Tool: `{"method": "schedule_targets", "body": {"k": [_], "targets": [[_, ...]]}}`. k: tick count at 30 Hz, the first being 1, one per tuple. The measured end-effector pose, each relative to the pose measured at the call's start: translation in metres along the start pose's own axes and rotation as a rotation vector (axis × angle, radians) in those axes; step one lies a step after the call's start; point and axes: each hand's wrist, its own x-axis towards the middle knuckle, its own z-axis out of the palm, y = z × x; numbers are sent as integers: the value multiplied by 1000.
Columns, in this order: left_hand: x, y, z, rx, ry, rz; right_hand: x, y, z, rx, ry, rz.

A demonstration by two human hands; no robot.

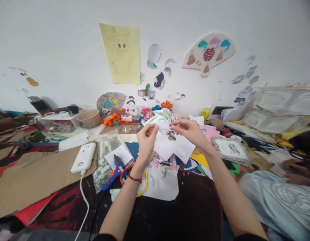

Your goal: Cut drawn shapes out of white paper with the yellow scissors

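Between my two hands, a small white paper cutout (164,128) with faint drawn lines is held up over the desk. My left hand (146,140) pinches its left edge between thumb and fingers. On the opposite side, my right hand (189,133) is closed with its fingertips at the cutout's right edge. Below lie white paper sheets (165,146), one with a pencil outline, and a white sheet (161,187) strewn with paper scraps. A blue glue gun (114,177) with a small light rests left of my left forearm.
A white power bank (84,157) with a cable sits on cardboard (44,179) at left. Orange flower crafts (112,119), a bottle (129,117) and a round tan container (89,118) stand along the wall. A framed piece (230,148) and a person's pale clothing (280,201) are at right.
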Motion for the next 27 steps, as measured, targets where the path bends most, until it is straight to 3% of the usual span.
{"method": "schedule_targets", "body": {"k": [12, 20, 23, 27], "targets": [[16, -28, 10, -6, -67, -59, 10, 45, 9, 84, 28, 55], [17, -48, 19, -68, -39, -113, 8, 73, 14, 83, 108, 102], [10, -48, 11, -27, -29, -145, -5, 86, 8, 11, 158, 131], [-6, -49, -15, 108, 4, -207, -42, 104, -3, -183, 199, 204]]}}
